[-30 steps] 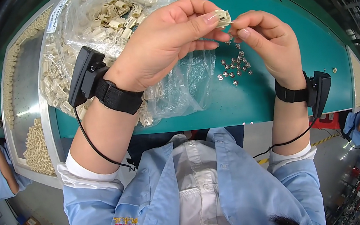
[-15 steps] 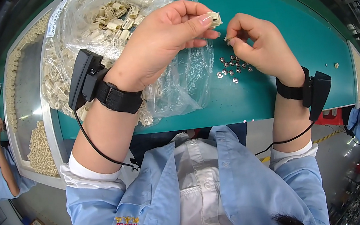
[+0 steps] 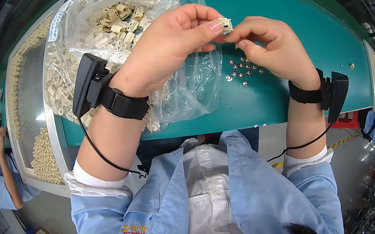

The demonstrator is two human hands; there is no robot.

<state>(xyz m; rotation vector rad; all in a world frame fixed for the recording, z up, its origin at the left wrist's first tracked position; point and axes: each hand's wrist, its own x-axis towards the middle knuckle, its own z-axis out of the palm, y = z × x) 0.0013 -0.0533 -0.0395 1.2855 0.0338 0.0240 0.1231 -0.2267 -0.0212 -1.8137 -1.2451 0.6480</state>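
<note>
Pinched between the thumb and fingers of your left hand [image 3: 181, 35], the cream part [image 3: 227, 25] is held up over the table [image 3: 299, 102], its right end showing past your thumb. Your right hand [image 3: 270, 42] is just to the right of it, forefinger stretched toward that end and thumb bent in below; what sits between those fingertips is too small to make out, so I cannot tell whether that grip is closed on anything. Nearer to you lie the loose metal pieces [image 3: 247, 66], with the clear bag [image 3: 199, 99] of more cream parts [image 3: 123, 26] to their left and the tray [image 3: 35, 113] at far left. Your left pinch leaves the part's right end unsupported, so an off-centre push from the right could twist it or drive it out of your fingers. Anything tiny at your right fingertips could slip and would be hard to pick out among the metal pieces. Sweeping that hand low could scatter them, perhaps over the near edge. Your left forearm crosses the bag, so its strap [image 3: 124, 102] could catch the loose film and drag it across the pieces.
</note>
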